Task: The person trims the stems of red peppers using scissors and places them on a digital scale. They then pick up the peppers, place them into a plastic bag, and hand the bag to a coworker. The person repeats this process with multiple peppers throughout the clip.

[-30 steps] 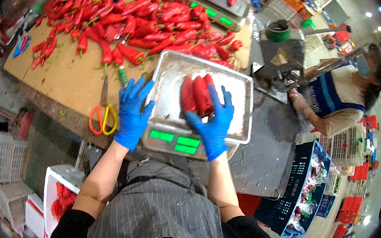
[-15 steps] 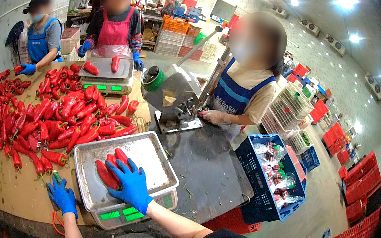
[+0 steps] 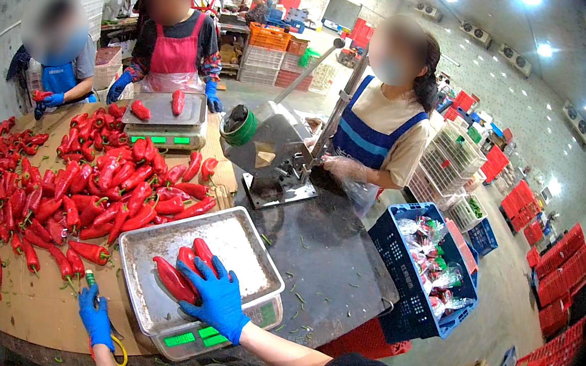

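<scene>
My right hand, in a blue glove, lies over several long red peppers in the metal tray of a scale. Its fingers curl over the peppers and its thumb sits below them, partly hiding them. My left hand, also blue-gloved, rests on the cardboard-covered table to the left of the scale, its fingers stretched forward. Just beyond those fingertips is a small green and white piece, too small to name. Beside the left wrist shows a thin yellow loop. Lit green displays are on the scale's front.
A big pile of red peppers covers the table's left side. Beyond it stands a second scale with two peppers. A lever machine is on the dark tabletop, and a blue crate of bagged peppers stands right. Three co-workers stand around the table.
My left hand has drawn back slightly from the green and white piece. The right hand stays on the peppers. The co-worker at the machine has moved a hand back from it. The view has shifted a little.
</scene>
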`<action>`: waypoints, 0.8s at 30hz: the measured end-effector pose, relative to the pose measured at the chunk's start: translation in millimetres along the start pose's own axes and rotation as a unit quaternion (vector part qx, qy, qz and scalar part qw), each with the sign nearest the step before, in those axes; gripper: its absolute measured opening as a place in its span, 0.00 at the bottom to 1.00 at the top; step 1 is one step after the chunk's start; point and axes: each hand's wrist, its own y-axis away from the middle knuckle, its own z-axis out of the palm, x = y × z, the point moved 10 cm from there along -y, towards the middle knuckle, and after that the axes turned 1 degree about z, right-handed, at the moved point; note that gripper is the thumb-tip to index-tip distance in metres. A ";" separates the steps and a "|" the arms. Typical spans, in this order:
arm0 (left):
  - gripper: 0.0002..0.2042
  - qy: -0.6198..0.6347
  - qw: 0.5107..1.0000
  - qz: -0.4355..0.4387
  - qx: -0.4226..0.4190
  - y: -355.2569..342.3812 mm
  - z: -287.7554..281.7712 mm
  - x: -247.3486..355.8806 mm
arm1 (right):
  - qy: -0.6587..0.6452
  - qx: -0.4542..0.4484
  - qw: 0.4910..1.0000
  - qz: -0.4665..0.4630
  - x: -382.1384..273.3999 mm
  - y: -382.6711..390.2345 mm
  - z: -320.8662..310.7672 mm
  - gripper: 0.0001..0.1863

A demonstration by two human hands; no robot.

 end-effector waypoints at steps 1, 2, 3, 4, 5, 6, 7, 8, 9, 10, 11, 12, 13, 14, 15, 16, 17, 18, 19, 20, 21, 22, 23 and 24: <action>0.27 -0.045 0.998 0.011 0.033 -2.7 -14.0 -14.8 | 0.000 0.001 1.000 0.000 0.3 -0.2 0.2 0.41; 0.27 -0.088 0.994 0.023 0.065 -3.3 -32.0 -24.1 | 0.002 0.003 1.000 0.000 0.8 -0.2 -0.5 0.41; 0.28 -0.131 0.986 0.034 0.098 -0.7 -49.9 -21.3 | 0.003 0.004 1.000 0.002 1.5 -0.1 -0.6 0.41; 0.27 -0.226 0.965 -0.020 0.130 5.3 -67.5 -27.6 | 0.003 0.004 1.000 0.003 2.3 0.1 -0.6 0.41; 0.27 -0.319 0.931 -0.075 0.161 15.9 -88.3 -26.5 | 0.003 0.005 1.000 0.003 2.2 0.1 -0.7 0.41; 0.26 -0.407 0.884 -0.128 0.189 26.9 -105.8 -22.9 | 0.002 0.000 1.000 0.006 2.4 0.0 -0.3 0.42; 0.26 -0.424 0.874 -0.166 0.169 34.4 -108.8 -20.1 | 0.000 -0.004 1.000 0.009 2.9 0.3 -0.6 0.42; 0.26 -0.441 0.860 -0.206 0.150 44.8 -113.4 -15.5 | -0.003 -0.009 1.000 0.010 1.6 0.2 0.6 0.43; 0.25 -0.457 0.845 -0.246 0.130 51.6 -116.3 -17.2 | -0.006 -0.010 1.000 0.010 1.1 -0.1 1.6 0.43; 0.25 -0.457 0.844 -0.247 0.135 52.3 -118.1 -18.2 | -0.008 -0.010 1.000 0.010 1.3 -0.6 3.2 0.43; 0.25 -0.456 0.843 -0.248 0.139 53.1 -118.4 -19.3 | -0.010 -0.011 1.000 0.011 1.7 -0.6 4.0 0.43; 0.25 -0.455 0.842 -0.250 0.144 53.9 -118.6 -20.4 | -0.007 -0.009 1.000 0.011 1.8 -0.2 3.9 0.43; 0.24 -0.455 0.843 -0.247 0.143 54.5 -118.2 -21.5 | -0.005 -0.008 1.000 0.011 1.9 0.2 3.8 0.43; 0.24 -0.455 0.844 -0.244 0.143 54.2 -118.0 -22.7 | -0.003 -0.006 1.000 0.012 2.2 0.3 3.7 0.43; 0.24 -0.455 0.845 -0.241 0.142 53.8 -117.4 -24.3 | -0.003 -0.003 1.000 0.012 2.4 0.4 3.7 0.43; 0.23 -0.449 0.850 -0.232 0.148 53.2 -116.7 -27.4 | -0.004 -0.001 1.000 0.012 2.8 0.4 3.8 0.43; 0.23 -0.444 0.854 -0.224 0.154 53.7 -116.4 -32.8 | -0.006 0.002 1.000 0.012 3.0 0.6 3.8 0.43; 0.23 -0.438 0.858 -0.215 0.160 53.9 -116.0 -37.6 | -0.001 0.007 1.000 0.008 2.7 0.7 2.8 0.43; 0.23 -0.430 0.862 -0.215 0.162 54.2 -115.3 -43.6 | 0.003 0.013 1.000 0.005 2.5 0.6 1.5 0.42; 0.22 -0.422 0.866 -0.214 0.162 53.7 -115.1 -48.1 | 0.009 0.018 1.000 0.002 1.5 0.3 -0.2 0.41; 0.22 -0.413 0.870 -0.214 0.163 53.7 -114.2 -51.7 | 0.010 0.017 1.000 0.002 1.1 -0.2 -0.9 0.41; 0.22 -0.407 0.874 -0.212 0.162 54.1 -112.4 -54.1 | 0.012 0.016 1.000 0.000 0.7 -0.7 -1.7 0.41; 0.22 -0.403 0.875 -0.212 0.165 57.2 -115.8 -56.2 | 0.010 0.013 1.000 -0.005 -2.2 -1.5 -0.5 0.41; 0.22 -0.399 0.876 -0.214 0.168 61.0 -119.2 -57.7 | 0.000 0.018 1.000 -0.007 -3.0 -1.7 0.2 0.41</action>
